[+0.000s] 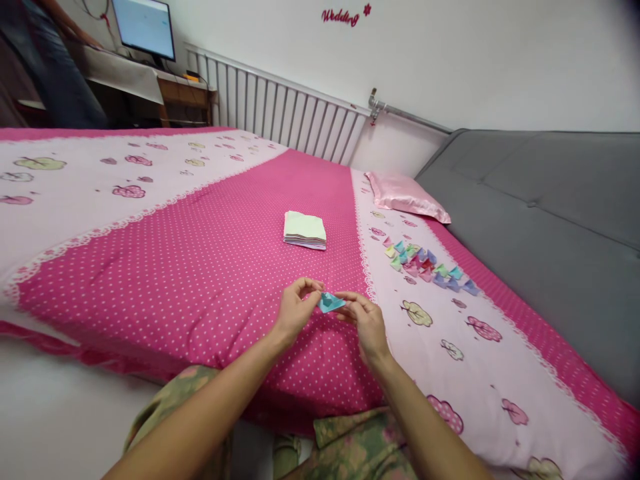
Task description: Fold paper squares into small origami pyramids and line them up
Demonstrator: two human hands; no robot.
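Between my two hands, just above the pink dotted bedspread [220, 247], is a small blue folded paper boat [331, 303]. My left hand [299, 308] pinches its left end between thumb and fingers. At its right end, my right hand [366, 321] grips it the same way. Beyond my hands lies a stack of square paper sheets [305, 229], pale green on top. To the right, several small folded paper boats [425, 261] in mixed colours stand in rows on the white strip of the bedspread.
A pink pillow [407, 197] rests against the grey headboard [540, 220]. Behind the bed are a white radiator [280, 107] and a desk [185, 93] with a monitor [145, 28]. Another person [55, 67] stands at the far left, one arm on the desk.
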